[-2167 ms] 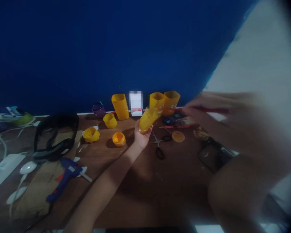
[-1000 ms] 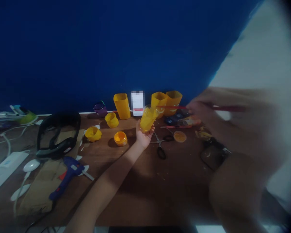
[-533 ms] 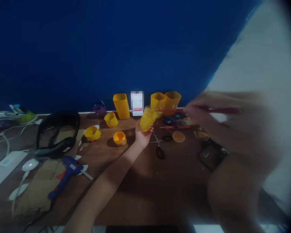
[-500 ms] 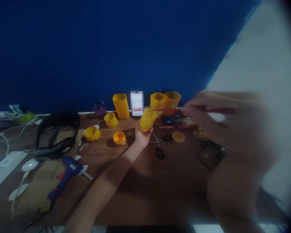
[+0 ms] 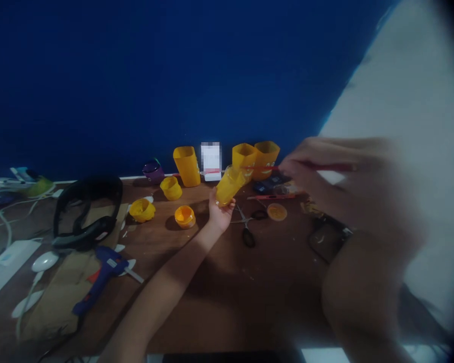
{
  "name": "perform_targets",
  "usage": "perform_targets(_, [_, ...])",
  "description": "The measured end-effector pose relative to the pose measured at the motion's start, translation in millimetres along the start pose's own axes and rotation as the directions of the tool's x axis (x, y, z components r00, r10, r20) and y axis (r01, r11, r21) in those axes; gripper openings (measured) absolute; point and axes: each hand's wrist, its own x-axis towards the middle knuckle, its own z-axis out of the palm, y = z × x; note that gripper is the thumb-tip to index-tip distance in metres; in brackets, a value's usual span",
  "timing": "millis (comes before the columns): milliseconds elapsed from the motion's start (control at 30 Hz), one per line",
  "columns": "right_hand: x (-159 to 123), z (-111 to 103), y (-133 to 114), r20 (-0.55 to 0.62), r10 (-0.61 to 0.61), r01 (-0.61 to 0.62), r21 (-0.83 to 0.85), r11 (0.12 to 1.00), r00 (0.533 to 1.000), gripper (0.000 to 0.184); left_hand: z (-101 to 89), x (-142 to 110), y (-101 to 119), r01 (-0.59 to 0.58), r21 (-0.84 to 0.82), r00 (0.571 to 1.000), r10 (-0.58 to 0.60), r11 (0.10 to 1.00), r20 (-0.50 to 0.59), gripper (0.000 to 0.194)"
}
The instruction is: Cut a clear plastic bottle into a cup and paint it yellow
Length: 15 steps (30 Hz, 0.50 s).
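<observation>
My left hand (image 5: 219, 212) is closed round a yellow-painted cup (image 5: 229, 185), which it holds tilted above the brown table (image 5: 219, 282). My right hand (image 5: 325, 176), blurred and close to the camera, pinches a thin red paintbrush (image 5: 265, 168). The brush reaches left, and its tip is at the cup's open mouth. An open pot of orange paint (image 5: 184, 217) sits just left of my left hand, and its lid (image 5: 277, 212) lies to the right by the scissors (image 5: 247, 229).
Three tall yellow cups (image 5: 187, 165) and a white box (image 5: 211, 160) stand along the blue wall. Two smaller yellow pots (image 5: 142, 209), a purple pot (image 5: 153, 170), black headphones (image 5: 85, 212), a blue glue gun (image 5: 98, 277), white spoons and cables lie to the left.
The right hand has moved the paintbrush back and forth slightly at the cup's mouth. The left hand keeps the cup in nearly the same place.
</observation>
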Motion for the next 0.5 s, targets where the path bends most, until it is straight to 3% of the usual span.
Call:
perform_targets(167, [-0.2, 0.7, 3.4, -0.002, 0.009, -0.009, -0.056, 0.998, 1.0, 0.018, 0.9, 0.2, -1.2, -0.017, -0.009, 0.998, 0.016, 1.0, -0.052, 0.041])
perform_targets(500, [-2.3, 0.5, 9.2, -0.054, 0.01, -0.012, -0.04, 0.999, 0.998, 0.021, -1.8, 2.0, -2.0, -0.058, -0.027, 0.997, 0.056, 0.998, -0.053, 0.026])
